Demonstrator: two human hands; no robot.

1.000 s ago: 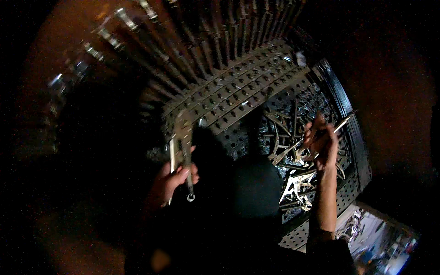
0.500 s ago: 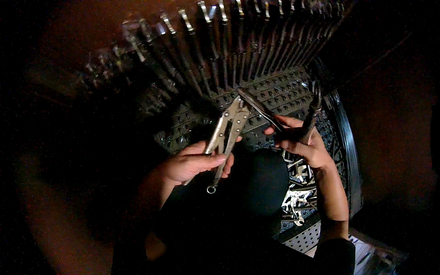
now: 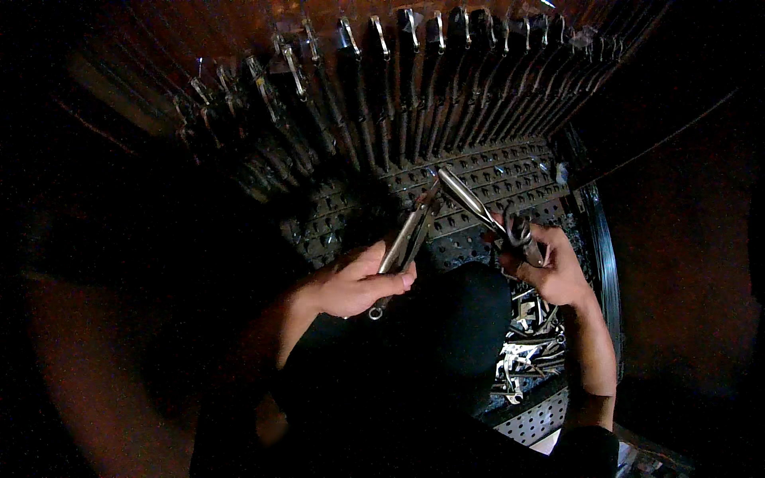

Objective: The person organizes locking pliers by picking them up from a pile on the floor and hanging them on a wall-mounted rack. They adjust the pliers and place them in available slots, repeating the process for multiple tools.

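Note:
My left hand [image 3: 358, 283] is closed round the handles of silver locking pliers [image 3: 404, 240], with the thumb across them. The pliers tilt up and to the right, seen nearly edge-on, and a small ring shows at their lower end. My right hand [image 3: 558, 271] grips a metal plier-like tool [image 3: 466, 197]. That tool's long rounded bar points up and left, its end close to the pliers' tip; whether they touch I cannot tell. Its dark curved part [image 3: 518, 229] lies by my right fingers, and some of these are hidden.
A row of long dark rods with bright ends [image 3: 378, 38] stands along the back, behind a slotted metal plate [image 3: 498, 174]. Several wrench-like metal pieces [image 3: 522, 358] lie right of my dark-clothed knee [image 3: 470, 319]. A bundle of wire [image 3: 603, 263] curves along the right, above a perforated panel [image 3: 535, 422].
The locking pliers have turned from showing their broad face to nearly edge-on. The right-hand tool has rotated, its curved part coming down toward the hand. The view has shifted slightly.

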